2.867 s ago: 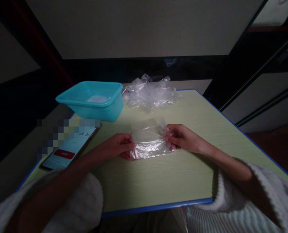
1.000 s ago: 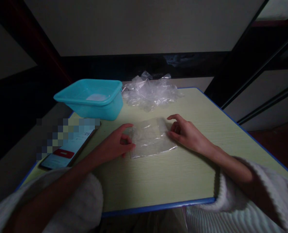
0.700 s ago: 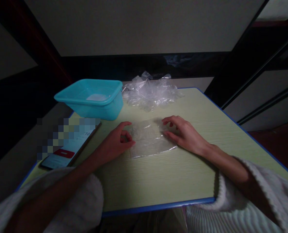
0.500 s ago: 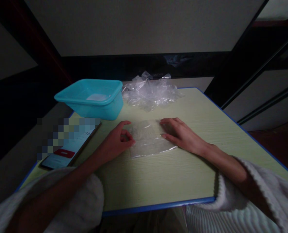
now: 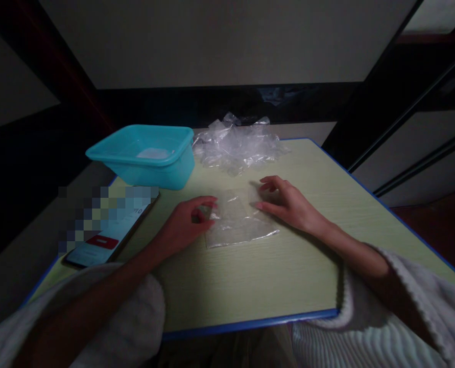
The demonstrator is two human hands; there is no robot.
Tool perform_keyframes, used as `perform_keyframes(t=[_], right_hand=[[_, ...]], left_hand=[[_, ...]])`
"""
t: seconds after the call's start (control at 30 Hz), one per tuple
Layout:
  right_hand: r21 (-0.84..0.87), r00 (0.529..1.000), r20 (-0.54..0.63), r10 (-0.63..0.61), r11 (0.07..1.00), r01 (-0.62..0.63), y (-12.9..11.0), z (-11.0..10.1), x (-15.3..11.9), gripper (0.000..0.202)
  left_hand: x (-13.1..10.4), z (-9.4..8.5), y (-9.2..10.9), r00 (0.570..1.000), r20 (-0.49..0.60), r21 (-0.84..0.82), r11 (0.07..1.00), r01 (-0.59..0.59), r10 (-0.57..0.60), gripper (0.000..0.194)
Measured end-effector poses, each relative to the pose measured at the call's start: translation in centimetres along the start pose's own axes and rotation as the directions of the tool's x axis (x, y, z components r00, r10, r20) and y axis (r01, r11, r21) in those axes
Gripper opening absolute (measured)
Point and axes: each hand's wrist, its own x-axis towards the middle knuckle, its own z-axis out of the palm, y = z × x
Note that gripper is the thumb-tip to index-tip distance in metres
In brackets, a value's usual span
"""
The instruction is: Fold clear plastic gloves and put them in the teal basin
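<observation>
A flat clear plastic bag [image 5: 239, 225] lies in the middle of the pale green table [image 5: 250, 281]. My left hand [image 5: 185, 225] pinches the bag's left edge between thumb and forefinger, and that edge looks slightly lifted. Resting at the bag's far right corner is my right hand [image 5: 288, 204], fingers spread, fingertips touching the plastic and holding nothing. Both forearms come in from the near edge in white knitted sleeves.
A turquoise plastic tub [image 5: 145, 156] stands at the back left with something pale inside. A heap of crumpled clear plastic bags [image 5: 238, 145] lies behind the flat bag. A phone [image 5: 108, 232] with a lit screen lies at the left. The table's blue rim runs along the near edge.
The bag was held up between both hands, then laid flat. My right hand slid over its right part and drew back to the far corner; my left fingers closed on the left edge.
</observation>
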Motion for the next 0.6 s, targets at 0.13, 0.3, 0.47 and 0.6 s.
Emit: perform_keyframes(t=[0.13, 0.3, 0.47, 0.6], right_hand=[[0.029, 0.999, 0.021, 0.043, 0.999, -0.044, 0.1, 0.5, 0.9, 0.041], [0.059, 0.995, 0.038, 0.091, 0.994, -0.093, 0.2, 1.0, 1.9, 0.045], [0.122, 0.992, 0.053, 0.113, 0.985, -0.119, 0.6, 1.3, 2.8, 0.048], [0.201, 0.991, 0.069, 0.117, 0.971, -0.129, 0.7, 1.5, 3.1, 0.047]], left_hand=[[0.0, 0.1, -0.3, 1.0, -0.001, 0.091, 0.996, -0.011, 0.011, 0.045], [-0.1, 0.4, -0.4, 0.997, -0.026, 0.12, 0.99, -0.069, 0.072, 0.047], [-0.4, 0.6, -0.1, 0.992, -0.02, 0.195, 0.973, -0.119, 0.126, 0.046], [-0.6, 0.6, 0.1, 0.995, -0.027, 0.199, 0.976, -0.094, 0.101, 0.047]])
